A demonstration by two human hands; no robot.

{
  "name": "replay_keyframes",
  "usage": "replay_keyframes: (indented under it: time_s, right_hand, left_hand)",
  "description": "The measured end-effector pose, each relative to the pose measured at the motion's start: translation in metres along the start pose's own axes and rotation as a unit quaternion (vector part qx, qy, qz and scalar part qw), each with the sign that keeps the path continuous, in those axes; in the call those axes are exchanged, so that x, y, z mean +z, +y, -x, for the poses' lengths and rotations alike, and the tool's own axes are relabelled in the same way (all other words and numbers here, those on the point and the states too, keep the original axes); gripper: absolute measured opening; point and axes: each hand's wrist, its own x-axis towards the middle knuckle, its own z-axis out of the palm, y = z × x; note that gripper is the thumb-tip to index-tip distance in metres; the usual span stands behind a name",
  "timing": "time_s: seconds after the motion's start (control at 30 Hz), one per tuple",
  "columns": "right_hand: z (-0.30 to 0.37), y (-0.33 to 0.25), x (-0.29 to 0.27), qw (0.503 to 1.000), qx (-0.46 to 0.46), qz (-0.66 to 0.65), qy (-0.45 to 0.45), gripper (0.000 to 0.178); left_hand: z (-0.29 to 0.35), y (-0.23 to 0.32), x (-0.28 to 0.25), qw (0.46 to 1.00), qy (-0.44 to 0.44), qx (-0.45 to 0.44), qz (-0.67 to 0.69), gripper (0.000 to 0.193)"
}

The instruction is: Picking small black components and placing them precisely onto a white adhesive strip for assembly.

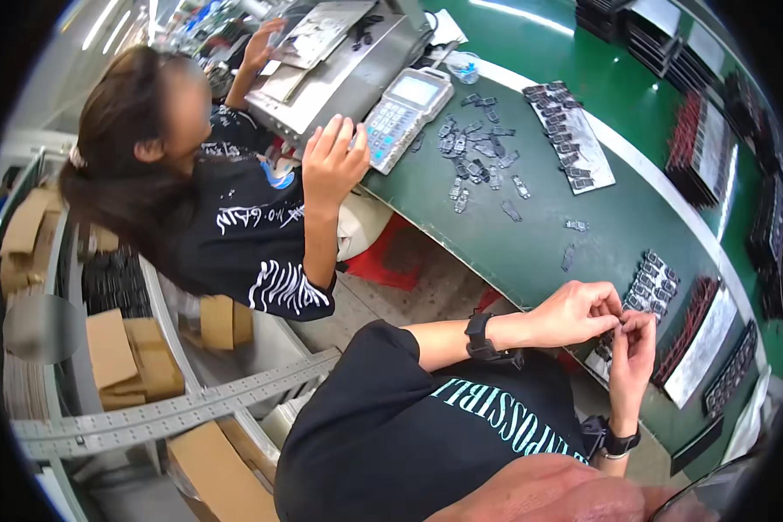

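My left hand (578,311) and my right hand (632,352) meet over the near edge of the green table (513,252). Thumbs and fingertips of both are pinched together, almost touching. Whatever sits between them is too small and covered to make out. Just beyond and partly beneath my hands lies a plate of small black-and-silver parts (652,283) set in rows. Two loose parts, one a dark piece (568,257), lie to the left of that plate. Both my wrists wear black bands.
Many small dark parts (474,148) are scattered farther left, beside a keypad controller (409,113). A white plate (587,148) with parts stands behind. Red-and-black racks (685,335) lie at right. A co-worker (226,200) sits left at a metal machine (322,61).
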Motion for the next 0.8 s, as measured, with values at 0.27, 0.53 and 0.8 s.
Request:
replay_keyframes:
  time_s: [0.27,0.53,0.8]
  right_hand:
    - [0.007,-0.002,0.007,1.0,-0.013,0.014,0.016,0.011]
    - [0.009,-0.006,0.003,0.999,-0.03,-0.001,-0.019,0.015]
    - [0.003,-0.008,-0.001,0.998,-0.026,0.002,-0.05,0.02]
  left_hand:
    - [0.005,-0.015,0.005,0.963,0.018,0.146,-0.228,0.018]
    - [0.013,-0.013,0.006,0.945,0.024,0.208,-0.253,0.017]
    - [0.019,-0.014,0.006,0.93,0.053,0.256,-0.257,0.016]
